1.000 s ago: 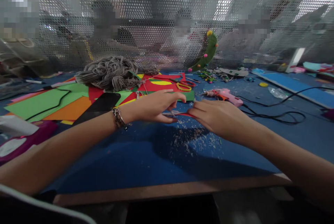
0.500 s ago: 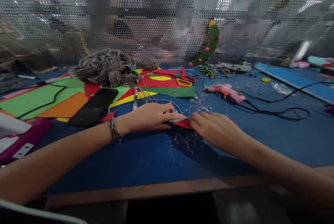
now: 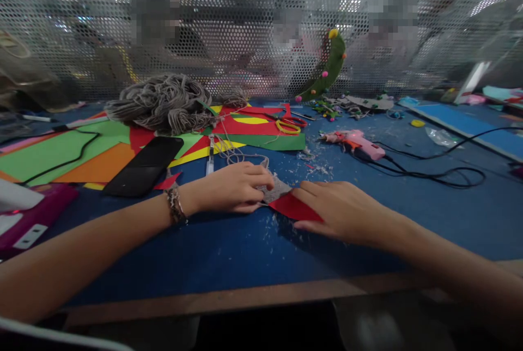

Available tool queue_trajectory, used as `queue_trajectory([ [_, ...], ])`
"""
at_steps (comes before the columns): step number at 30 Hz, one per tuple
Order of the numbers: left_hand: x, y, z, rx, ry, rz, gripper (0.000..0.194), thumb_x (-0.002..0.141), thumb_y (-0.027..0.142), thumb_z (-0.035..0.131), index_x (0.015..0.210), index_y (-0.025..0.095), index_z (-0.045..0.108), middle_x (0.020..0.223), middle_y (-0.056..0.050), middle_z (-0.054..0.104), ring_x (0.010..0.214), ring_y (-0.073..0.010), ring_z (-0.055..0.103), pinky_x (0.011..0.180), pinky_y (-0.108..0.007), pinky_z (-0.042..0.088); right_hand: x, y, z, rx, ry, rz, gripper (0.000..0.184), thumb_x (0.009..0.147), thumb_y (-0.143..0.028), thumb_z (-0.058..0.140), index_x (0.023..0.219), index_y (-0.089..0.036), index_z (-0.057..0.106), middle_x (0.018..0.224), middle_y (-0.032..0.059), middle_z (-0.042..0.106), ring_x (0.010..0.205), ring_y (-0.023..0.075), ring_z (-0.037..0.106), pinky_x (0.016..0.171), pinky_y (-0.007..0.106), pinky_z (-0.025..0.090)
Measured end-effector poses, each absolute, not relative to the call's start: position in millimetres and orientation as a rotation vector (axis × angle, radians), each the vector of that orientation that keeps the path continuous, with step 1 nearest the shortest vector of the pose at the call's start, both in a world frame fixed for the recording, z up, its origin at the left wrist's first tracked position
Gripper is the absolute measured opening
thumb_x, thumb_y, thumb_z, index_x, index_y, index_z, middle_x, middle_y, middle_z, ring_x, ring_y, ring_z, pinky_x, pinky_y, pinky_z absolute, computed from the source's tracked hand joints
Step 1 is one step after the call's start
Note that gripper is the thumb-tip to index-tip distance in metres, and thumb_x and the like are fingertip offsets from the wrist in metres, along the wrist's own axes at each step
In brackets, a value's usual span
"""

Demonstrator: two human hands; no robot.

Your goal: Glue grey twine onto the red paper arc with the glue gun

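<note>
My right hand (image 3: 333, 209) is closed on a piece of red felt or card (image 3: 292, 206), with its fingers over the right end and the thumb at the near edge. A grey fuzzy patch (image 3: 275, 190), seemingly yarn laid side by side, covers the left end of that piece. There my left hand (image 3: 232, 187) is curled, its fingertips at the grey yarn (image 3: 263, 204), a strand of which runs to the red edge. What lies under the left fingers is hidden. More thin yarn loops on the table behind the left hand.
A large grey yarn bundle (image 3: 163, 103) sits behind coloured sheets (image 3: 41, 152) and scissors (image 3: 289, 125). A black phone (image 3: 143, 168) lies left, near a purple power strip (image 3: 41, 212). To the right is a pink glue gun (image 3: 359, 144) with its cable. A perforated screen (image 3: 241, 29) stands behind.
My left hand has drawn back a little to the left and its fingers have curled. My right hand has shifted, uncovering more of the red piece and its grey end.
</note>
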State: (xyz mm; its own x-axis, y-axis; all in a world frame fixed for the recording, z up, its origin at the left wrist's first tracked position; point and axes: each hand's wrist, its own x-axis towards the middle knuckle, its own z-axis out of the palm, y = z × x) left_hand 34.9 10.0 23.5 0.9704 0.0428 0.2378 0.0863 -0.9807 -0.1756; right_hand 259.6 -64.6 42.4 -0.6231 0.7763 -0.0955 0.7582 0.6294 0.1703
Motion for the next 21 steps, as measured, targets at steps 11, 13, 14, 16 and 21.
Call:
queue_trajectory([
  [11, 22.2, -2.1, 17.4, -3.042, -0.232, -0.309, 0.019, 0.087, 0.018, 0.046, 0.074, 0.015, 0.059, 0.101, -0.009, 0.064, 0.084, -0.0186, 0.062, 0.072, -0.029, 0.05, 378.2, 17.6, 58.4, 2.276, 2.162, 0.384, 0.05, 0.083, -0.048, 0.038, 0.082, -0.006, 0.065, 0.078, 0.0223, 0.066, 0.072, 0.0264, 0.06, 0.061, 0.033, 0.038],
  [13, 19.8, -6.1, 15.1, -3.048, -0.259, -0.323, 0.018, 0.088, 0.017, 0.044, 0.077, 0.014, 0.059, 0.104, -0.01, 0.064, 0.089, -0.0203, 0.062, 0.076, -0.03, 0.051, 390.4, 18.5, 49.2, 2.263, 2.205, 0.339, 0.053, 0.087, -0.051, 0.032, 0.079, -0.009, 0.064, 0.069, 0.0167, 0.065, 0.063, 0.0191, 0.058, 0.058, 0.029, 0.037],
  [14, 19.2, -7.7, 13.9, -3.052, -0.281, -0.33, 0.017, 0.088, 0.017, 0.044, 0.079, 0.014, 0.058, 0.105, -0.01, 0.064, 0.09, -0.0208, 0.062, 0.077, -0.031, 0.051, 393.9, 18.2, 44.6, 2.25, 2.238, 0.325, 0.054, 0.088, -0.052, 0.029, 0.079, -0.01, 0.063, 0.069, 0.0153, 0.065, 0.06, 0.0163, 0.057, 0.057, 0.028, 0.037],
  [16, 19.0, -9.7, 11.8, -3.063, -0.34, -0.341, 0.014, 0.088, 0.017, 0.044, 0.082, 0.014, 0.057, 0.105, -0.01, 0.064, 0.091, -0.021, 0.063, 0.078, -0.032, 0.051, 397.2, 18.1, 36.4, 2.24, 2.3, 0.332, 0.055, 0.089, -0.052, 0.027, 0.087, -0.009, 0.062, 0.074, 0.0154, 0.066, 0.057, 0.0136, 0.056, 0.055, 0.025, 0.037],
  [21, 18.7, -10.8, 8.2, -3.097, -0.391, -0.413, 0.011, 0.089, 0.016, 0.043, 0.085, 0.015, 0.054, 0.106, -0.01, 0.065, 0.094, -0.0218, 0.062, 0.079, -0.032, 0.051, 395.0, 20.3, 23.8, 2.186, 2.46, 0.495, 0.066, 0.087, -0.059, 0.028, 0.091, -0.002, 0.06, 0.071, 0.0217, 0.064, 0.052, 0.0173, 0.055, 0.047, 0.027, 0.034],
])
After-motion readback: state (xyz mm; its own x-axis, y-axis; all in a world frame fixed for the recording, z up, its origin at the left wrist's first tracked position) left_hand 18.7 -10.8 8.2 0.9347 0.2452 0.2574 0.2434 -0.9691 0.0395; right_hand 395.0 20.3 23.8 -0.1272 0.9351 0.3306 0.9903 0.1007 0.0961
